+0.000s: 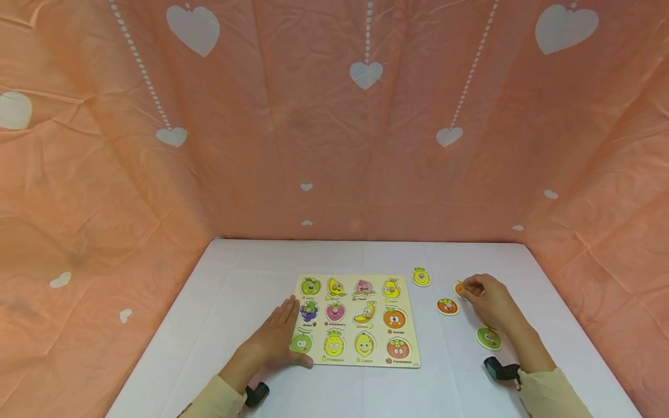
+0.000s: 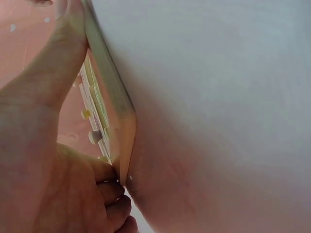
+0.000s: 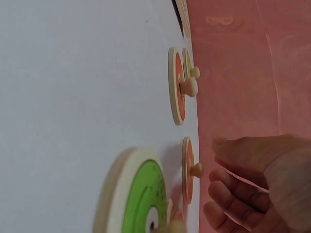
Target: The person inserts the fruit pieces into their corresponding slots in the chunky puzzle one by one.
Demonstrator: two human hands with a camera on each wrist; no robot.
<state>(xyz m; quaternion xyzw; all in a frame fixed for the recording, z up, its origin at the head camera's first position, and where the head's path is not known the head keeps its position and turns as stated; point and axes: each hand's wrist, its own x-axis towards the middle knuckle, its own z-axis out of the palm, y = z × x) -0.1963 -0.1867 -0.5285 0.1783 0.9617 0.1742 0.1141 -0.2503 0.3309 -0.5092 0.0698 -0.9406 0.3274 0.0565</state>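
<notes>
While the left hand [image 1: 277,337] rests straight-fingered against the puzzle board [image 1: 349,343], the right hand [image 1: 491,299], fingers parted, hovers by the orange piece [image 1: 460,289] on the worktop [image 1: 251,267], likely light, stiff and best pinched by its knob [image 3: 197,170].

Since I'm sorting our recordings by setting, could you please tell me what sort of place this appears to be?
Probably a small staged recording booth: a white tabletop enclosed on three sides by orange heart-patterned sheeting, with a fruit puzzle board lying on it.
</notes>
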